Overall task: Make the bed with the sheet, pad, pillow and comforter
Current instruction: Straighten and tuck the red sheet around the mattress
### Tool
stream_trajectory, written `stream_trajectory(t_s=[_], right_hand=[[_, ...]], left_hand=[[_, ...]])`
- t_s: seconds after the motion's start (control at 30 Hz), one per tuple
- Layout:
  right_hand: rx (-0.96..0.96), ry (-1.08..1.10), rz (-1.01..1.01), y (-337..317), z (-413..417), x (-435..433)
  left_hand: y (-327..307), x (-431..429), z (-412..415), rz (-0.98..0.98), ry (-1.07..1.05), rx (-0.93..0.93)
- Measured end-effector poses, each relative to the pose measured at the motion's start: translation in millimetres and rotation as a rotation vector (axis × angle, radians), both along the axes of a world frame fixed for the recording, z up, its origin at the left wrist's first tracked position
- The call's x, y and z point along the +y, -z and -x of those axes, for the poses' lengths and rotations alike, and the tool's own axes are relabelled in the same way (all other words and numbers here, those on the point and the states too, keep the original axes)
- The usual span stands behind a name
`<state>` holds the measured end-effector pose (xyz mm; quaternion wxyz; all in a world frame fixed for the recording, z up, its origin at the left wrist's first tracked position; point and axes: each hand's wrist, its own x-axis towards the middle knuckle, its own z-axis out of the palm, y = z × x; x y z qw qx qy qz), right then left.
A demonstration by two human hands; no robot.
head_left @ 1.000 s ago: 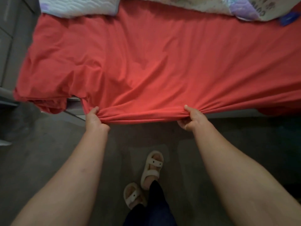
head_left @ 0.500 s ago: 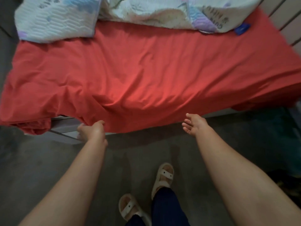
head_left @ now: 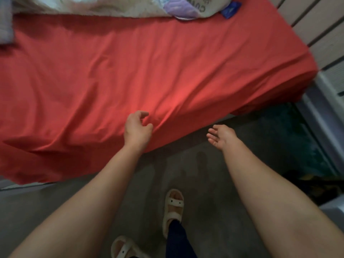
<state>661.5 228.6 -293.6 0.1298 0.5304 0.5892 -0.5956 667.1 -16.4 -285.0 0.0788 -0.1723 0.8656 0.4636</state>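
A red sheet [head_left: 130,67] covers the bed, wrinkled and hanging loose over the near edge at the left. My left hand [head_left: 136,128] hovers over the sheet's near edge, fingers loosely curled and holding nothing. My right hand [head_left: 222,136] is palm up over the floor just off the bed's edge, fingers relaxed and empty. A pale quilted comforter [head_left: 119,6] with a purple patch lies bunched along the far side of the bed. No pillow is clearly visible.
Grey floor [head_left: 201,183] runs along the bed's near side, where my sandalled feet [head_left: 173,207] stand. A slatted panel [head_left: 320,34] is at the right end of the bed. Dark green and black items [head_left: 297,146] lie on the floor at right.
Both hands have let go of the sheet's near edge, which dropped back over the bed side. The view and my hands have shifted right along the bed.
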Motion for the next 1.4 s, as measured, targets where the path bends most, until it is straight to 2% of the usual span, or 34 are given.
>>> stream_trajectory(t_s=[0.23, 0.4, 0.53, 0.77, 0.83, 0.97, 1.13, 1.2, 1.27, 1.4], right_hand=[[0.019, 0.134, -0.015, 34.2, 53.1, 93.6], [0.051, 0.294, 0.126, 71.9, 85.2, 126.7], [0.136, 0.442, 0.311, 96.1, 107.3, 129.8], [0.287, 0.479, 0.526, 103.9, 128.6, 136.2], [0.329, 0.492, 0.534, 100.1, 130.7, 138.0], [0.268, 0.445, 0.376, 90.2, 123.8, 146.7], [0.376, 0.574, 0.492, 72.9, 100.5, 164.6], [0.377, 0.547, 0.454, 65.0, 90.3, 175.9], [0.363, 0.521, 0.331, 62.8, 78.4, 190.6], [0.209, 0.575, -0.177, 75.8, 37.5, 225.5]], left_hand=[[12.3, 119.3, 78.6, 0.191, 0.365, 0.190], [29.1, 172.6, 117.8, 0.330, 0.605, 0.220], [48.0, 184.4, 132.2, 0.400, 0.663, 0.203], [56.8, 188.5, 137.8, 0.457, 0.684, 0.222], [55.0, 192.1, 139.2, 0.462, 0.679, 0.210], [48.2, 199.8, 139.0, 0.447, 0.676, 0.186], [39.0, 208.4, 137.0, 0.441, 0.714, 0.181], [35.9, 212.8, 136.4, 0.451, 0.713, 0.183], [32.4, 218.2, 135.1, 0.456, 0.709, 0.196], [29.8, 230.2, 129.7, 0.471, 0.712, 0.206]])
